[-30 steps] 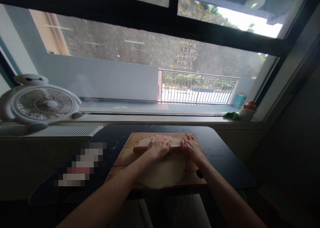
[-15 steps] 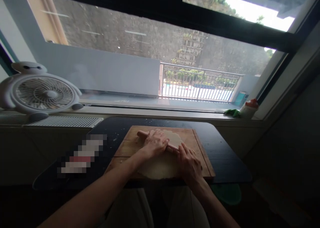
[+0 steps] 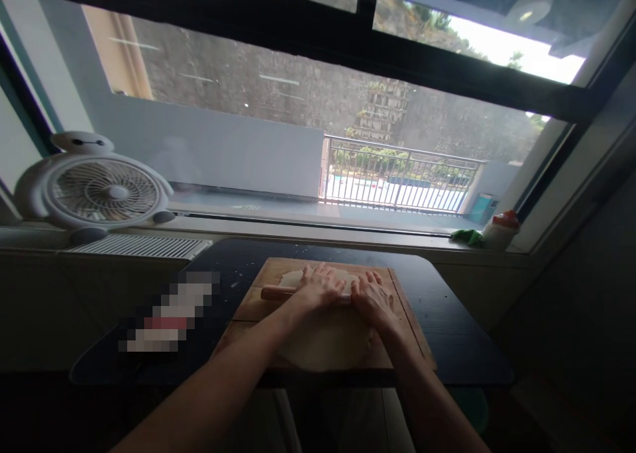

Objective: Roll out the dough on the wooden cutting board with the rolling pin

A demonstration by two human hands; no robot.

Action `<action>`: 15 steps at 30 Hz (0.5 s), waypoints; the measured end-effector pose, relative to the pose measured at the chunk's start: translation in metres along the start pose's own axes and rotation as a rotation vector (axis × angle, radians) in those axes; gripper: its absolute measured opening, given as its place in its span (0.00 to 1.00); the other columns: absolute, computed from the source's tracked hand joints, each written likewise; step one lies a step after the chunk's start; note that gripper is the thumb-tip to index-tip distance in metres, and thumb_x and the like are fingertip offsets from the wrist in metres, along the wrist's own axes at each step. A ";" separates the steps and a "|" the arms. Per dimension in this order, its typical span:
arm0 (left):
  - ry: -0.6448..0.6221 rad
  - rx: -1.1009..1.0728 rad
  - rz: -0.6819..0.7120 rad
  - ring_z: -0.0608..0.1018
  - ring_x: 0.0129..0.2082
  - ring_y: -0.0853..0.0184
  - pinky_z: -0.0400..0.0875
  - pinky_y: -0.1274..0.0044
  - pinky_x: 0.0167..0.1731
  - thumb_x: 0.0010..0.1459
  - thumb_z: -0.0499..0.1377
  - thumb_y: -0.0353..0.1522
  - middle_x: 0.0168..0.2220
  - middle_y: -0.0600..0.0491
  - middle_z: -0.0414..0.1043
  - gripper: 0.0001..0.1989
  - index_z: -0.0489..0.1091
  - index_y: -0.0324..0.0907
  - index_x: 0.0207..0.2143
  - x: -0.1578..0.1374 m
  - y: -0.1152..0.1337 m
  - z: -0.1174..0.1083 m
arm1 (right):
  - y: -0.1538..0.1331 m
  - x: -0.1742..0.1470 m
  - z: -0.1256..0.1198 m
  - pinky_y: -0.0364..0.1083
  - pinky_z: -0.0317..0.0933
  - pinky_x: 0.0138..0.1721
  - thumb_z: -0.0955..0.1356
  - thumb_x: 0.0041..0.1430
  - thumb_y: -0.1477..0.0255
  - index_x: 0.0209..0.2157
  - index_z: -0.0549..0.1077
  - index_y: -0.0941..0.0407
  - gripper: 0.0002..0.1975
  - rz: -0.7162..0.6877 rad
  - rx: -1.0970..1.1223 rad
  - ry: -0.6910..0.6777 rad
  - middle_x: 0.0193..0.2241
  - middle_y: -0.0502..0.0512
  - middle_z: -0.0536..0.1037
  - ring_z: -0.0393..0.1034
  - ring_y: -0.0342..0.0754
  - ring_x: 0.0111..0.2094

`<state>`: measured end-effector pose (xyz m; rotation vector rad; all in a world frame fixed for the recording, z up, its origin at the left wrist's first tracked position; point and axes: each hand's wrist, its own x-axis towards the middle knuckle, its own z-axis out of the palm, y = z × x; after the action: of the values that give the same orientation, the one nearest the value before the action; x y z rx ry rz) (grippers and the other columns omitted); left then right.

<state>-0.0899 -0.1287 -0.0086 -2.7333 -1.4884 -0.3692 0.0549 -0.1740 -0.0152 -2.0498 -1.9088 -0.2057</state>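
A wooden rolling pin (image 3: 276,293) lies across a wide, thin sheet of dough (image 3: 322,342) on a wooden board (image 3: 243,334). My left hand (image 3: 320,286) bears down on the middle of the pin, its fingers bent forward over it. Over the pin's right part, my right hand (image 3: 372,297) is closed in the same way, hiding that end. The pin's left end sticks out past my left hand. Dough shows both beyond the pin and on the near side, where its edge reaches close to the board's front.
The board rests on a dark table (image 3: 447,334) with white specks on it. Left of it is a pixelated patch (image 3: 171,314). On the sill behind stand a white fan (image 3: 114,191), a green cloth (image 3: 467,237) and a white bottle with an orange top (image 3: 501,230). Below right is a green stool (image 3: 472,406).
The pin has turned from slanted to nearly straight across. My right hand has moved forward, level with my left. The camera view has shifted slightly, so the whole scene sits lower and further right.
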 end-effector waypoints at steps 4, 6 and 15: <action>0.037 -0.024 -0.025 0.61 0.57 0.53 0.49 0.60 0.57 0.61 0.44 0.41 0.54 0.45 0.65 0.22 0.68 0.40 0.48 -0.007 0.001 0.002 | -0.001 -0.016 -0.001 0.48 0.51 0.53 0.53 0.64 0.66 0.40 0.72 0.55 0.19 -0.021 -0.007 -0.008 0.49 0.58 0.71 0.60 0.50 0.53; 0.068 -0.033 -0.007 0.59 0.58 0.54 0.46 0.61 0.58 0.62 0.42 0.43 0.55 0.44 0.64 0.24 0.67 0.38 0.49 -0.025 0.005 0.002 | -0.002 -0.042 -0.004 0.48 0.53 0.52 0.52 0.65 0.66 0.43 0.71 0.54 0.20 -0.044 0.015 0.031 0.48 0.56 0.72 0.63 0.49 0.50; 0.237 -0.073 0.084 0.58 0.61 0.63 0.44 0.66 0.60 0.64 0.40 0.37 0.60 0.50 0.58 0.22 0.59 0.42 0.57 -0.125 0.002 -0.002 | -0.007 -0.140 -0.004 0.48 0.54 0.54 0.54 0.64 0.68 0.53 0.65 0.51 0.19 -0.193 0.183 0.202 0.52 0.52 0.69 0.59 0.48 0.55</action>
<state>-0.1535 -0.2330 -0.0326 -2.6801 -1.3215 -0.7287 0.0361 -0.3065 -0.0557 -1.6622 -1.9219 -0.2623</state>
